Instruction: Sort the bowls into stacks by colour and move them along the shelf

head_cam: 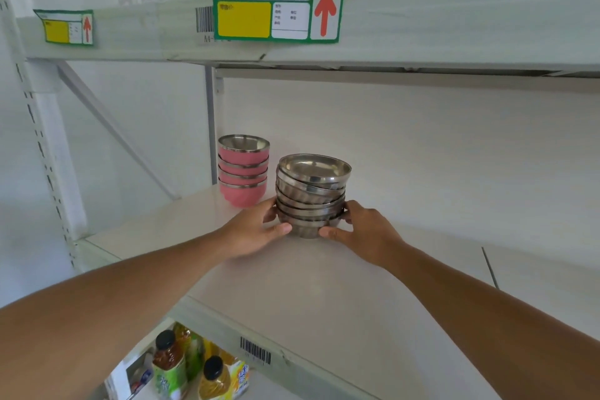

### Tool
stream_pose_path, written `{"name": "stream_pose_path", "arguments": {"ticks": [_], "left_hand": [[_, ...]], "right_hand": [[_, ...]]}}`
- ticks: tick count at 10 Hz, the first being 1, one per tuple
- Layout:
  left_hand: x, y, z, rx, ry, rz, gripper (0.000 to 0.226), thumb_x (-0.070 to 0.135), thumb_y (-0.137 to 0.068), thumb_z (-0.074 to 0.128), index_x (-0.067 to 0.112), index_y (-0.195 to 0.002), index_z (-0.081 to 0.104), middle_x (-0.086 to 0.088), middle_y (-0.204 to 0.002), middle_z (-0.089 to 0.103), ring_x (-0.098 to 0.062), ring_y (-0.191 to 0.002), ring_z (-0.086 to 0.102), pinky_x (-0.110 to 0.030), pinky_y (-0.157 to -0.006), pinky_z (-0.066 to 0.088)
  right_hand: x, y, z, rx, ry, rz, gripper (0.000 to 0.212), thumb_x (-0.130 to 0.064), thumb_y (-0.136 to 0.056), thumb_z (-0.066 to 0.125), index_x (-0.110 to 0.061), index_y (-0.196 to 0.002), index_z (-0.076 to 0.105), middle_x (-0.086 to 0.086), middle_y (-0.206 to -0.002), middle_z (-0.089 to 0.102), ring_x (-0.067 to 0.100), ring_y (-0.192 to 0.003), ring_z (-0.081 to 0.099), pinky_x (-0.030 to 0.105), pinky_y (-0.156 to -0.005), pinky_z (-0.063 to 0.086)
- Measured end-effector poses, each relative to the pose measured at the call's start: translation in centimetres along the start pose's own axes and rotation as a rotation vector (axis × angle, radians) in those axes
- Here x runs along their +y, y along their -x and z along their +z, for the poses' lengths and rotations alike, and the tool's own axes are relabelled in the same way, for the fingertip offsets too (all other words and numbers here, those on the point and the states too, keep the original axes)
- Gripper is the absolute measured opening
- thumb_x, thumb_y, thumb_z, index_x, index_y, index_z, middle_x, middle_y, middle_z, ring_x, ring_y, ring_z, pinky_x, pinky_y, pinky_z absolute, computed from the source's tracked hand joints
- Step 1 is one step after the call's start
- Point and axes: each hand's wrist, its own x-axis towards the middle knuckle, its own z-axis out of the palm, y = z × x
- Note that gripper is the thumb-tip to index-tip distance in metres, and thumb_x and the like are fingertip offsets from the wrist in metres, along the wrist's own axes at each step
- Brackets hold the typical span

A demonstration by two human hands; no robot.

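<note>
A stack of several plain steel bowls stands on the white shelf, its top bowls slightly tilted. My left hand grips the bottom of this stack from the left, and my right hand grips it from the right. Behind and to the left, a stack of several pink bowls with steel rims stands near the shelf's back corner, close to the steel stack but apart from it.
The upper shelf edge with a green and yellow price label hangs above. A shelf upright stands at left. Drink bottles sit on the shelf below. A seam crosses the shelf to the right.
</note>
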Motion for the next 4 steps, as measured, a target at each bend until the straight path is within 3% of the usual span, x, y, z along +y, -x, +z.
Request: {"name": "stream_pose_path", "arguments": {"ticks": [2, 3, 4], "left_hand": [[-0.7, -3.4, -0.5, -0.010, -0.057, -0.024, 0.055, 0.023, -0.109, 0.068, 0.020, -0.160, 0.049, 0.005, -0.159, 0.058, -0.015, -0.151, 0.046, -0.030, -0.125, 0.033], [-0.8, -3.3, -0.5, -0.030, -0.084, -0.059, 0.060, 0.025, -0.107, 0.070, 0.020, -0.162, 0.047, 0.002, -0.159, 0.057, -0.019, -0.153, 0.047, -0.033, -0.126, 0.035], [-1.4, -2.3, -0.6, 0.043, -0.199, -0.140, 0.071, 0.039, -0.107, 0.068, 0.014, -0.168, 0.040, -0.006, -0.163, 0.055, -0.024, -0.152, 0.050, -0.036, -0.123, 0.039]], "right_hand": [[0.6, -2.9, 0.6, -0.016, 0.021, 0.017, 0.088, -0.076, -0.090, 0.067, -0.018, -0.153, 0.048, 0.007, -0.149, 0.066, 0.030, -0.133, 0.063, 0.048, -0.104, 0.055], [0.8, -2.9, 0.8, -0.029, 0.031, 0.025, 0.093, -0.079, -0.091, 0.062, -0.022, -0.161, 0.039, 0.005, -0.155, 0.062, 0.030, -0.137, 0.060, 0.047, -0.105, 0.053], [1.0, -2.3, 1.1, 0.001, 0.086, 0.064, 0.102, -0.084, -0.090, 0.054, -0.022, -0.167, 0.032, 0.006, -0.162, 0.055, 0.031, -0.144, 0.055, 0.049, -0.110, 0.051]]}}
